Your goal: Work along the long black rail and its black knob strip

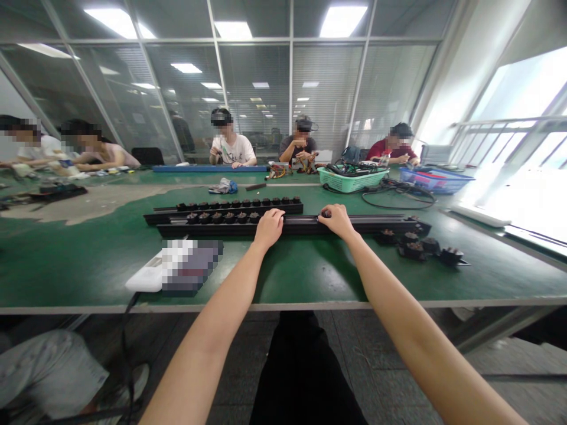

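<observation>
A long black rail (372, 226) with a channel along its top lies across the green table before me. Several round black socket-like modules (217, 218) sit in its left half. My left hand (269, 229) is closed at the middle of the rail, right of these modules; what its fingers grip is mostly hidden. Further right, my right hand (337, 221) pinches a small black module (326, 214) at the rail's channel. Loose black modules (414, 249) with prongs or tabs upward lie by the rail's right end. Behind runs a second black rail (292, 208) filled with similar modules.
A white device (148, 273) with a cable lies front left, beside a blurred-out dark item. Further back are a crumpled cloth (224, 186), a green basket (349, 181) of cables and a blue basket (443, 180). Several people sit across the table (305, 271).
</observation>
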### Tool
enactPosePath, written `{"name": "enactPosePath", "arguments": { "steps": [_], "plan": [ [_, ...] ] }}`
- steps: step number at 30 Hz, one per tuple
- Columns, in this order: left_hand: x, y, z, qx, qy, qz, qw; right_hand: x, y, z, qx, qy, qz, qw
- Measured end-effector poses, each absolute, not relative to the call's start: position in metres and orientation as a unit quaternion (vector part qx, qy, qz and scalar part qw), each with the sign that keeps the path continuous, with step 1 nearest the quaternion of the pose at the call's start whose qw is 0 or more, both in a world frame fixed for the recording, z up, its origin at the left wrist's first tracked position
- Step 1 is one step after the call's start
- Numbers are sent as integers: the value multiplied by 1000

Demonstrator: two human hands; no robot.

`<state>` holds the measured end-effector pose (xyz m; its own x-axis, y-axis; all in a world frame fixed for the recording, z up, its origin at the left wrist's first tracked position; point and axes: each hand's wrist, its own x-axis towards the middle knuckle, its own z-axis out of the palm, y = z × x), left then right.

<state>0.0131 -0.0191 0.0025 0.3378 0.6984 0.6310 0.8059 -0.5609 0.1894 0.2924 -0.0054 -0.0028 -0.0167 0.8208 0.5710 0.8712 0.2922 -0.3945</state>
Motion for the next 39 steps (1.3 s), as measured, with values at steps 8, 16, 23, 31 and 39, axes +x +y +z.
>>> {"name": "enactPosePath", "arguments": {
  "steps": [8, 16, 23, 31, 39],
  "plan": [
    [14, -19, 3, -814, -458, -349, 76, 297, -10, 0, -616, -701, -32, 359],
    [14, -19, 2, -814, -457, -352, 75, 295, -22, 6, -633, -690, -47, 348],
    [14, -18, 2, -812, -461, -349, 75, 300, -17, 4, -654, -679, -39, 332],
    [14, -19, 2, -813, -463, -345, 74, 302, -15, 2, -659, -673, -31, 334],
    [14, -20, 2, -813, -461, -349, 72, 296, -21, 1, -650, -660, -37, 375]
  ]
}}
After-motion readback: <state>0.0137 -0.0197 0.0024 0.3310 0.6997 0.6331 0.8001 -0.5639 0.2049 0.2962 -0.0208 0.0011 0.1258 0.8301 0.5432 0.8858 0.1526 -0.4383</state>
